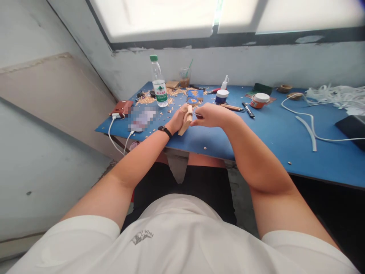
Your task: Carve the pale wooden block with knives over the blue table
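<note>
Over the front part of the blue table (216, 139), my left hand (177, 118) is closed around a pale, partly shaped piece of wood (186, 121), which stands tilted with its lower end toward me. Just right of the wood is my right hand (211, 115), its fingers wrapped around a small carving knife (199, 116). The knife's dark reddish handle shows in part, and its short blade points at the wood. Whether the blade touches the wood I cannot tell. Wood shavings (146, 99) lie scattered behind and left of my hands.
A water bottle (160, 83) stands back left, near a phone (144, 118) and a brown leather case (122, 108) with a white cable. Behind my right hand are a blue jar (221, 97), an orange jar (260, 101) and a pen (248, 110). White cords (313, 121) lie at right.
</note>
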`<state>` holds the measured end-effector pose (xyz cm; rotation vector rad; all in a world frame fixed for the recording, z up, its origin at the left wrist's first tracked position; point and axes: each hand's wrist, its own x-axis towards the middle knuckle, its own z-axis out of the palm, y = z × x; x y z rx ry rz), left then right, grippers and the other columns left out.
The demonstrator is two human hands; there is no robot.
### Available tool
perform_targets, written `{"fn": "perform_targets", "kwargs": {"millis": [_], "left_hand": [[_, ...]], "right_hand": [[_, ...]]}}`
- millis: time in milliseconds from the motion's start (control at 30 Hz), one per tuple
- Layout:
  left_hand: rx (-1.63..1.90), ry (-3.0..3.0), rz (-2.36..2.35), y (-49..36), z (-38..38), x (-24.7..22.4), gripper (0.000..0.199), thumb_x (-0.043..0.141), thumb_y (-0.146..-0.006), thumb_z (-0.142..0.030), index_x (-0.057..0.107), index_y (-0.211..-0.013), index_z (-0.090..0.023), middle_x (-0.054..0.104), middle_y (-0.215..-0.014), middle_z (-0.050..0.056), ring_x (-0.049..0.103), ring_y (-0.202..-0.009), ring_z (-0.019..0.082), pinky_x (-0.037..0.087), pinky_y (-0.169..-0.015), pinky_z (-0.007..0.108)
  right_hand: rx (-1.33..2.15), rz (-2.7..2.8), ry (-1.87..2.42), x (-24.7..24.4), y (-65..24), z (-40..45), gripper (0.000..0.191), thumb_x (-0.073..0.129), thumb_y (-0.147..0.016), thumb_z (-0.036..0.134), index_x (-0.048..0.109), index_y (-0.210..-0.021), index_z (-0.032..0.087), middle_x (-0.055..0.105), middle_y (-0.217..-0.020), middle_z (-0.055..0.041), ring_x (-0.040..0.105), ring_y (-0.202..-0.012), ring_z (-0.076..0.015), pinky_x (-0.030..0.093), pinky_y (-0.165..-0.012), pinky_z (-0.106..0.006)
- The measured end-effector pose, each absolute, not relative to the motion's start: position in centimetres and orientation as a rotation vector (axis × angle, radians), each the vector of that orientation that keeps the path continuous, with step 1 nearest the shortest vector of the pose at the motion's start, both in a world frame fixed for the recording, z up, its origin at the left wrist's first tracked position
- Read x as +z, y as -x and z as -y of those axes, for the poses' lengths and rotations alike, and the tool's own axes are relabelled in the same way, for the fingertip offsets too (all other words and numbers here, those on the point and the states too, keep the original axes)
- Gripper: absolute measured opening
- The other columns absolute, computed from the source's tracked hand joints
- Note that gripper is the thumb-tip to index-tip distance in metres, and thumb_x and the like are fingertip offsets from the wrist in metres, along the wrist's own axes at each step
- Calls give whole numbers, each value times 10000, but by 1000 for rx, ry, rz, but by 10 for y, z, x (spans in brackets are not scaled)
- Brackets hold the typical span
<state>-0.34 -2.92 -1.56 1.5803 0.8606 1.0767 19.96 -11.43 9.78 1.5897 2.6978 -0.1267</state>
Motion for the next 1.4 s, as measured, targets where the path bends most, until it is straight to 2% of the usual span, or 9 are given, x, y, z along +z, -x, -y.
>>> {"fn": "perform_targets", "kwargs": {"millis": [100,233,467,600,767,867,1000,1233,1400], "left_hand": [[1085,-1607,-882,2,39,-9,329,722,-1218,-507,711,-1016,-248,718,-907,15,713,-964,227,626,-953,350],[1063,-1639,-891,3,43,-3,373,833,-1149,-526,676,-941,-258,708,-881,28,709,-1005,256,622,-981,375],[1055,-1887,-837,12,39,4,408,1013,-945,-451,660,-823,-287,690,-896,67,678,-1058,310,615,-949,404],[1088,-1753,-870,7,37,1,368,942,-1010,-433,670,-821,-271,670,-889,53,647,-973,276,594,-911,394],[1093,-1723,-867,8,30,-6,311,792,-1130,-412,697,-880,-252,673,-849,18,576,-848,219,538,-848,371],[1110,-1787,-864,11,29,-5,288,763,-1135,-324,700,-863,-251,685,-852,13,573,-860,211,528,-866,363],[1107,-1764,-879,9,29,-5,264,769,-1133,-280,701,-879,-254,684,-818,-3,580,-832,210,536,-866,366],[1257,-1625,-1017,9,19,-18,474,666,-1255,-476,621,-833,-264,647,-873,27,634,-908,238,576,-940,402],[1243,-1591,-1007,10,12,-28,594,649,-1253,-723,647,-876,-264,674,-880,40,684,-932,245,604,-914,407]], "right_hand": [[-254,-2776,-1500,104,-200,123,347,801,-1180,510,885,-1152,174,801,-943,-76,663,-822,-221,459,-821,-354],[-266,-2723,-1548,110,-196,130,279,798,-1179,437,869,-1144,169,767,-921,-57,622,-832,-206,427,-833,-353],[-238,-2694,-1628,102,-195,121,402,836,-1176,565,918,-1159,171,801,-914,-106,701,-979,-294,427,-886,-400],[-172,-2694,-1647,96,-195,114,423,820,-1177,600,948,-1241,201,808,-922,-103,699,-920,-299,446,-856,-387],[-93,-2642,-1695,96,-188,115,448,757,-1229,555,954,-1286,158,850,-993,-133,680,-877,-267,433,-814,-379],[-56,-2637,-1692,98,-186,119,462,731,-1250,523,946,-1295,116,886,-1075,-176,669,-896,-257,418,-807,-366],[-32,-2655,-1690,98,-187,119,490,736,-1271,556,936,-1249,109,879,-1055,-184,615,-858,-234,375,-782,-358],[10,-2644,-1770,84,-189,107,721,674,-1277,796,914,-1119,135,853,-1015,-200,614,-896,-260,365,-778,-379],[-23,-2609,-1766,86,-190,106,680,721,-1255,780,921,-1173,135,818,-983,-147,657,-894,-264,403,-796,-373]]}}
